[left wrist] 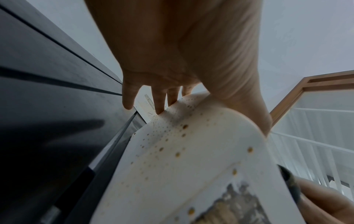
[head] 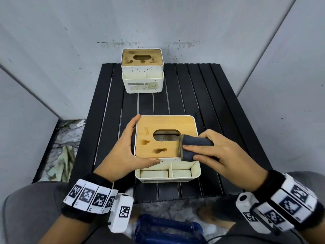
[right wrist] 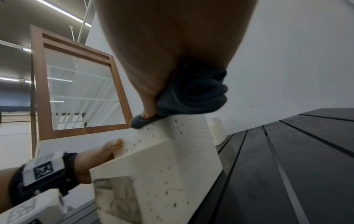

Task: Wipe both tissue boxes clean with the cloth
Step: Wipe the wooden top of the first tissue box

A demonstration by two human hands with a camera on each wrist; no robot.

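Note:
The near tissue box (head: 154, 123) is white with a bamboo lid that bears brown stains; it sits on the black slatted table (head: 211, 103). My left hand (head: 130, 147) grips its left side, thumb on the front wall and fingers along the far left edge. My right hand (head: 209, 150) holds a rolled dark grey cloth (head: 195, 147) pressed on the lid's right edge. In the right wrist view the cloth (right wrist: 193, 94) lies on the speckled box (right wrist: 172, 159). The left wrist view has my left hand (left wrist: 191, 94) on the spotted box wall (left wrist: 182, 151). A second stained box (head: 142, 71) stands at the table's far edge.
Grey walls close in behind and beside the table. Crumpled cloths (head: 65, 155) lie on the floor to the left. A blue plastic object (head: 167, 229) sits by my lap below the table's near edge.

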